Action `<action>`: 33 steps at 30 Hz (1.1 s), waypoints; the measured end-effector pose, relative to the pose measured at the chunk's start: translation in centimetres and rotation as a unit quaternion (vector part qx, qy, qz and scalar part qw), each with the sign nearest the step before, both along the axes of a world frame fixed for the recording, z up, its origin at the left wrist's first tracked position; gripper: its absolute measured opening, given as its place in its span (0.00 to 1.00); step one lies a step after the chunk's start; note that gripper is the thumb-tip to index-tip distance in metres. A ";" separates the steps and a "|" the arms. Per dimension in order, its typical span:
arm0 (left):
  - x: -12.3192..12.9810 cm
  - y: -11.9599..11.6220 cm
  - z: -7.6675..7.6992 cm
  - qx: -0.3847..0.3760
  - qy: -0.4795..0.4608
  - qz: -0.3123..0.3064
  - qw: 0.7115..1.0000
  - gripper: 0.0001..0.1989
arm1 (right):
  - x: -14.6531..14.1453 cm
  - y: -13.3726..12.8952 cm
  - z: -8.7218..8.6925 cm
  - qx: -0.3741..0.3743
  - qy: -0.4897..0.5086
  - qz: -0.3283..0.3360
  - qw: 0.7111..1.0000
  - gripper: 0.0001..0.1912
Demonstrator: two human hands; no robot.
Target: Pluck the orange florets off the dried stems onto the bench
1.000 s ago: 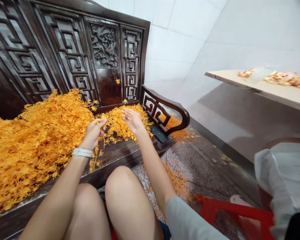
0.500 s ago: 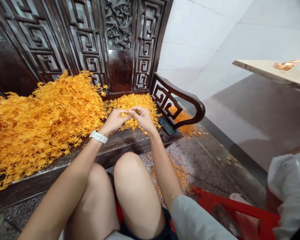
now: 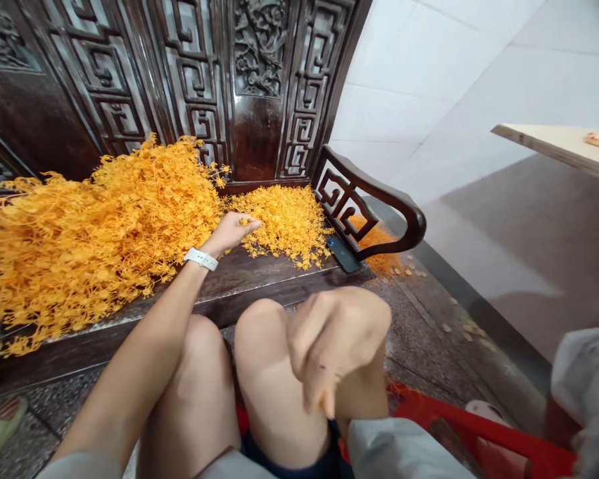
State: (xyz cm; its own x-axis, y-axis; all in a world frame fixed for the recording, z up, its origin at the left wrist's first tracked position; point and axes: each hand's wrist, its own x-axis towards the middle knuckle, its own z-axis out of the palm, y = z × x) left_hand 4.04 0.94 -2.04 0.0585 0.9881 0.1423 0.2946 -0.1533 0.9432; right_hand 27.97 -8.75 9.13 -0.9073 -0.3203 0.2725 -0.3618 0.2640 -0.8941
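Note:
My left hand (image 3: 232, 230), a pale watch band on its wrist, is over the bench seat with thumb and fingers pinched together. A bit of orange shows at its fingertips; whether it is held or lies behind cannot be made out. Just beyond those fingertips lies a small pile of loose orange plastic flower-like pieces (image 3: 284, 223). To the left rises a larger heap of orange plastic sprigs (image 3: 130, 219). My right hand (image 3: 339, 332) is above my right knee, pointing back toward me and smeared by motion, so its fingers are unclear.
The dark carved wooden bench (image 3: 239, 269) has a curved armrest (image 3: 404, 213) at the right. A phone (image 3: 343, 253) lies beside it. More orange pieces (image 3: 379, 246) are on the floor behind. A red plastic stool (image 3: 479, 426) and a person's grey sleeve (image 3: 584, 379) are at right.
My right hand has left my left hand and swung back toward my lap. My left hand stays over the bench. The view has shifted slightly left.

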 end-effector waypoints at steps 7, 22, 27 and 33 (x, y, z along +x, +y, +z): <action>0.4 -0.4 -0.8 -0.099 -0.085 0.043 0.990 0.17 | -3.1 9.2 -5.7 -0.510 0.111 -0.577 0.629 0.12; 1.8 -1.7 1.5 -0.092 -0.289 -0.089 0.949 0.27 | -7.3 8.2 -11.6 -0.240 0.109 -0.743 0.615 0.21; 2.5 -1.9 1.7 -0.061 -0.251 -0.022 0.966 0.33 | -6.9 8.3 -12.7 -0.207 0.164 -0.756 0.599 0.16; 2.5 -0.9 1.7 0.039 -0.141 0.054 0.988 0.27 | -4.2 5.8 -9.9 -0.127 0.101 -0.647 0.745 0.14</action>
State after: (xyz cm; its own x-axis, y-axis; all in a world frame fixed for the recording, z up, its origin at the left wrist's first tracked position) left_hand 6.49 0.02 -0.36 -0.1005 0.9718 0.2133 0.0397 -0.2103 0.9768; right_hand 23.76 -2.96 -0.76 -0.3441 0.8717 0.3488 -0.0849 0.3411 -0.9362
